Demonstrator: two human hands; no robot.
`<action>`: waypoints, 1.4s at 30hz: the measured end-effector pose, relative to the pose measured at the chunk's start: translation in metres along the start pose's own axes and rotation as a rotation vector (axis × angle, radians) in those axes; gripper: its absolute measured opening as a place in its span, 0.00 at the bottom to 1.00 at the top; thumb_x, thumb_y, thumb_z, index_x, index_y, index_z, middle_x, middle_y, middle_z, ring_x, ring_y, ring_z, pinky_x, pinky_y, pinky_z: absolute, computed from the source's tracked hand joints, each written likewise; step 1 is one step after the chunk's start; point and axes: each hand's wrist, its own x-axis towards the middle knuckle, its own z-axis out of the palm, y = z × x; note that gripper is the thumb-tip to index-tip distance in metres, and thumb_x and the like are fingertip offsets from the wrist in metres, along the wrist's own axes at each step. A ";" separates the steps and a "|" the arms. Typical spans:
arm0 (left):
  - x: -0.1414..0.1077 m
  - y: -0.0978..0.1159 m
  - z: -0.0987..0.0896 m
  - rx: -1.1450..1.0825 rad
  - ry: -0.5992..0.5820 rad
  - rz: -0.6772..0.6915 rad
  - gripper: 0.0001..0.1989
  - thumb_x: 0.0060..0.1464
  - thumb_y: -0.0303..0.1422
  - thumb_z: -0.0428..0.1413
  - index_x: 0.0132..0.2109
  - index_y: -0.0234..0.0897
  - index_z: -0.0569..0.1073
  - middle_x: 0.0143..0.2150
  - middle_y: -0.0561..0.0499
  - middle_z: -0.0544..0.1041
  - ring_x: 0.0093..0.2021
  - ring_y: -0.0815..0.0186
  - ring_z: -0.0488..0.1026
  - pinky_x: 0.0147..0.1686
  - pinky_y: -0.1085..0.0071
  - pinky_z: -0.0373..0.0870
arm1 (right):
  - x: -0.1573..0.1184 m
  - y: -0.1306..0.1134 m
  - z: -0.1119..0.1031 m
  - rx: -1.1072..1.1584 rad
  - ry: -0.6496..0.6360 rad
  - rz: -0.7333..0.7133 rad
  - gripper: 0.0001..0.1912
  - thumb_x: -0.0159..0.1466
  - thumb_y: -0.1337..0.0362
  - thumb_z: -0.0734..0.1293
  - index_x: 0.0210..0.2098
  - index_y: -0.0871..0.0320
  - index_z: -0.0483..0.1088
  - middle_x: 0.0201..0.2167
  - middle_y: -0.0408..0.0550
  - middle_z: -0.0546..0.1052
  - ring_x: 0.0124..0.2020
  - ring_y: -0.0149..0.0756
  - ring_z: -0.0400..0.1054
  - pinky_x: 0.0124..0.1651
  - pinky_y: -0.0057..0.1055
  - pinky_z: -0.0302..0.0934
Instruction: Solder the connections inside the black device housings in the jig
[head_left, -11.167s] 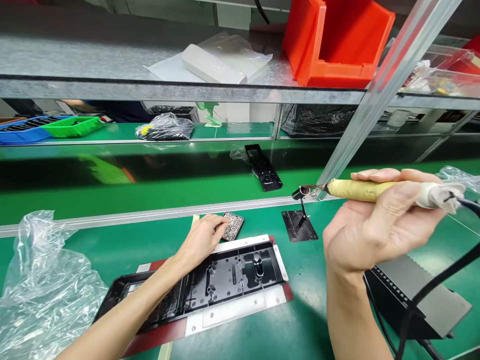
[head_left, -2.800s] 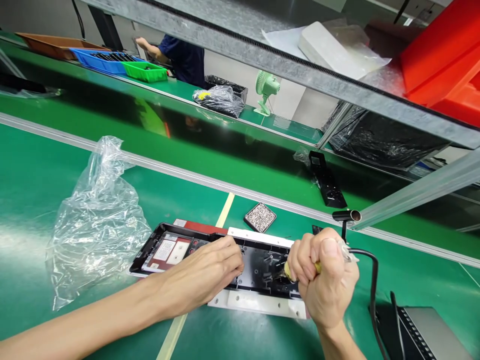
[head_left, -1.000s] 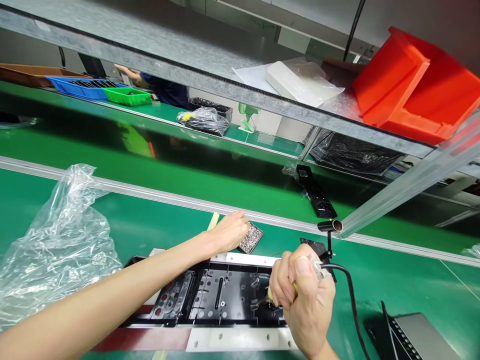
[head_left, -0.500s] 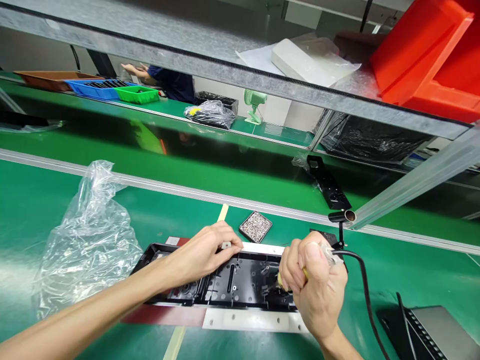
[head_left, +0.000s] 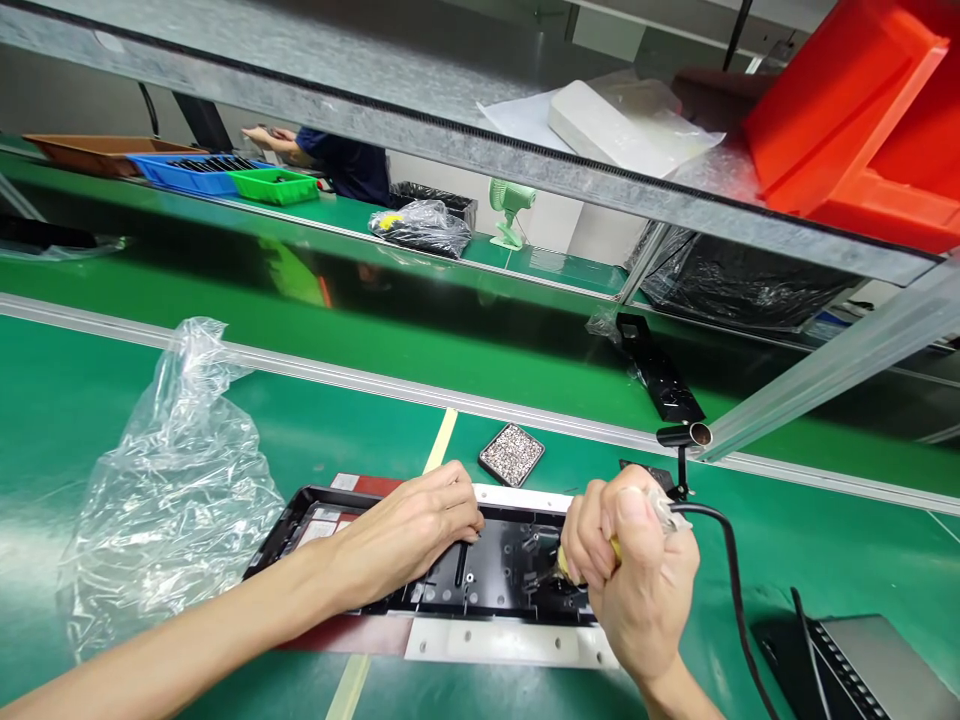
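Observation:
A long black plastic housing lies in a fixture with white and dark red strips. My right hand is wrapped round a corded tool with a yellow part; its tip is over the right end of the housing. My left hand rests over the middle of the housing, near its far edge, fingers curled together; whatever is at the fingertips is too small to name. A small tray of silvery screws sits just beyond the fixture.
Clear plastic bag lies at left. A tool holder stands at right, with a grey and black device nearer. Overhead shelf carries a red bin. Across the line, a person's arms are behind trays.
My left hand has moved slightly nearer over the housing, away from its far rim, with its fingers curled more. My right hand holds the tool in nearly the same place.

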 end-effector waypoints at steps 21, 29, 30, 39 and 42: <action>-0.029 -0.003 0.018 0.123 0.123 0.078 0.15 0.67 0.22 0.50 0.58 0.35 0.71 0.49 0.44 0.79 0.50 0.61 0.71 0.50 0.63 0.75 | 0.000 0.000 0.000 -0.017 -0.007 -0.012 0.18 0.72 0.58 0.63 0.26 0.54 0.59 0.15 0.33 0.56 0.15 0.22 0.48 0.16 0.21 0.48; -0.027 0.000 0.013 0.119 0.144 0.061 0.14 0.67 0.22 0.52 0.56 0.37 0.72 0.50 0.46 0.77 0.51 0.61 0.69 0.49 0.64 0.73 | 0.000 0.000 0.000 -0.014 -0.010 -0.022 0.18 0.72 0.58 0.63 0.26 0.54 0.59 0.15 0.33 0.56 0.15 0.22 0.47 0.16 0.20 0.48; -0.025 0.001 0.011 0.105 0.167 0.052 0.14 0.67 0.22 0.52 0.56 0.37 0.72 0.50 0.46 0.77 0.51 0.61 0.69 0.48 0.65 0.72 | 0.000 0.001 0.000 -0.016 -0.012 -0.026 0.18 0.72 0.58 0.63 0.25 0.54 0.59 0.15 0.33 0.55 0.14 0.22 0.46 0.16 0.20 0.48; -0.007 0.022 0.026 -0.112 0.430 -0.064 0.07 0.67 0.24 0.54 0.49 0.37 0.75 0.45 0.50 0.79 0.47 0.64 0.71 0.49 0.64 0.70 | -0.006 -0.003 0.001 -0.046 0.004 -0.054 0.15 0.71 0.49 0.59 0.37 0.51 0.68 0.14 0.32 0.57 0.14 0.24 0.48 0.16 0.21 0.51; -0.008 0.023 0.034 -0.091 0.482 -0.081 0.08 0.67 0.23 0.54 0.49 0.36 0.74 0.44 0.49 0.79 0.48 0.63 0.71 0.49 0.64 0.70 | -0.006 -0.003 0.000 -0.085 -0.003 -0.108 0.15 0.73 0.51 0.57 0.41 0.51 0.70 0.14 0.32 0.57 0.13 0.24 0.48 0.16 0.22 0.53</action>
